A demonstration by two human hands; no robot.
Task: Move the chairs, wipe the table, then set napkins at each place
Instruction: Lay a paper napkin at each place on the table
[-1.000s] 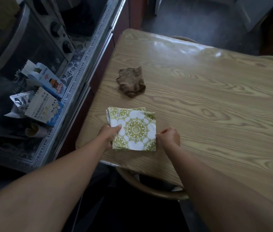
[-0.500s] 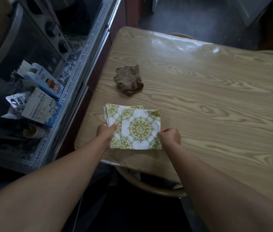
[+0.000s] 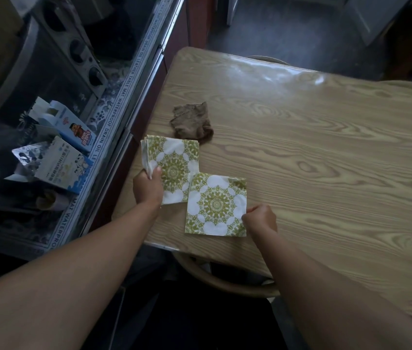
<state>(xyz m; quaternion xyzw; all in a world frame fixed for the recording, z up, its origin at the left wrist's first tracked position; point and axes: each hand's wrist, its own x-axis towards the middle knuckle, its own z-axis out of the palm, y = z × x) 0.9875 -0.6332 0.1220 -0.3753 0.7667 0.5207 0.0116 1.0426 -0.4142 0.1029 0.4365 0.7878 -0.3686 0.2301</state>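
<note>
A wood-grain table (image 3: 313, 147) fills the right of the view. My left hand (image 3: 148, 189) grips a stack of green-and-white patterned napkins (image 3: 172, 165) at its near left corner. One single napkin (image 3: 216, 204) lies flat to the right of the stack, close to the table's near edge. My right hand (image 3: 260, 219) pinches that napkin's right edge. A crumpled brown cloth (image 3: 191, 122) lies just beyond the stack. A curved wooden chair back (image 3: 215, 281) shows below the table's near edge.
To the left stands a counter with a printed waterproof mat (image 3: 114, 122), an appliance with knobs (image 3: 83, 56) and small cartons (image 3: 73, 127). Another chair top (image 3: 268, 59) peeks over the table's far edge. Dark floor lies beyond.
My right hand has slid the top napkin off the stack to the right and toward me. My left hand has kept hold of the stack.
</note>
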